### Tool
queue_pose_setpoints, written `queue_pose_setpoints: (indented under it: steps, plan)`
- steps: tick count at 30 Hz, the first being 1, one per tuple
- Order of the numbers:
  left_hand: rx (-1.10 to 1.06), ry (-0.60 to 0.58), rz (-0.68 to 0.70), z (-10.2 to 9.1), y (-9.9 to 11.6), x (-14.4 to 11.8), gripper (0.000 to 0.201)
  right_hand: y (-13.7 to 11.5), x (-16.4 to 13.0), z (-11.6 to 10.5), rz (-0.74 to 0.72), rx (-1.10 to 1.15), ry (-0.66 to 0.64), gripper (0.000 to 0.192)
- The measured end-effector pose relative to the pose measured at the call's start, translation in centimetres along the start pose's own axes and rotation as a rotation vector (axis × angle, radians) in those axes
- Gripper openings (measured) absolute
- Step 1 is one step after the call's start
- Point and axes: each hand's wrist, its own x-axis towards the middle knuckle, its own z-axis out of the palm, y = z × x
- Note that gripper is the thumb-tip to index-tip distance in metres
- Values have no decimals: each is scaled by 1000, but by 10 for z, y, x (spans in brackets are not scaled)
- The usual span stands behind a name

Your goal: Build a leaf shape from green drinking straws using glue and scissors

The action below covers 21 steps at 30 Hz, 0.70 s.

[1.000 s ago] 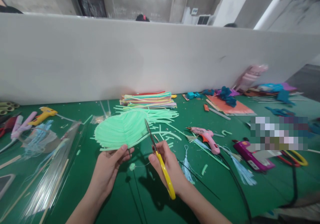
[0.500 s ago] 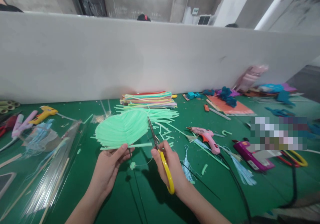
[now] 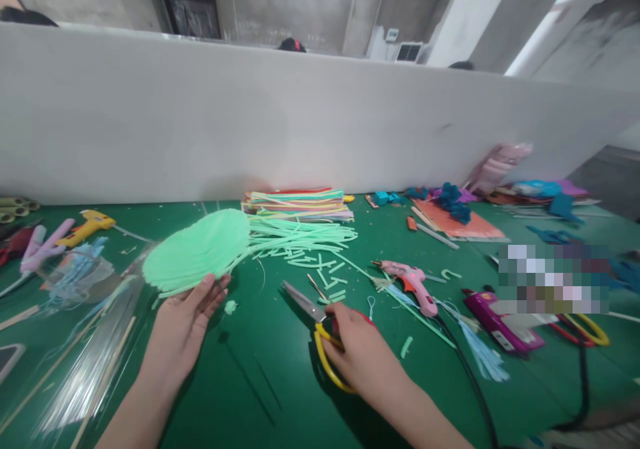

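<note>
Green table (image 3: 280, 395) before white partition (image 3: 200, 115), concrete walls (image 3: 300, 2).

Scissors (image 3: 320, 332) handles partly hidden under right hand (image 3: 363, 355); mosaic patch (image 3: 553, 279) blurred.

A single head-worn view looks forward and down, close over the green tabletop (image 3: 280, 395), facing the white partition (image 3: 300, 122) along its far edge; concrete walls show beyond.

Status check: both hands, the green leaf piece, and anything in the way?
Left hand holds green leaf up. Right hand grips yellow scissors, blades shut, low over table. Cut green strips scattered beyond.
</note>
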Motion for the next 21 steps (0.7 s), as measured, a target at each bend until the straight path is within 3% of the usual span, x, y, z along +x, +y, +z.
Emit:
queue_pose_setpoints:
  steps: [3, 6, 9, 13, 17, 21]
  plan:
    - [16, -2, -4, -1, -2, 1, 13, -10, 4, 2, -122, -52, -72, 35]
    - [49, -30, -11, 2, -5, -2, 21, -19, 12, -9, -203, -36, -87, 27]
    - [87, -65, -20, 6, -9, -7, 25, -26, 23, -14, -223, 273, -58, 25]
    - [124, -108, -18, 13, -12, -13, 24, -35, 34, 3, -146, 773, -103, 30]
    - [172, -128, -14, 15, -12, -16, 24, -39, 41, 18, -70, 847, 68, 33]
    - [258, -194, -20, 19, -13, -22, 25, -38, 47, 19, -121, 1049, -33, 45]
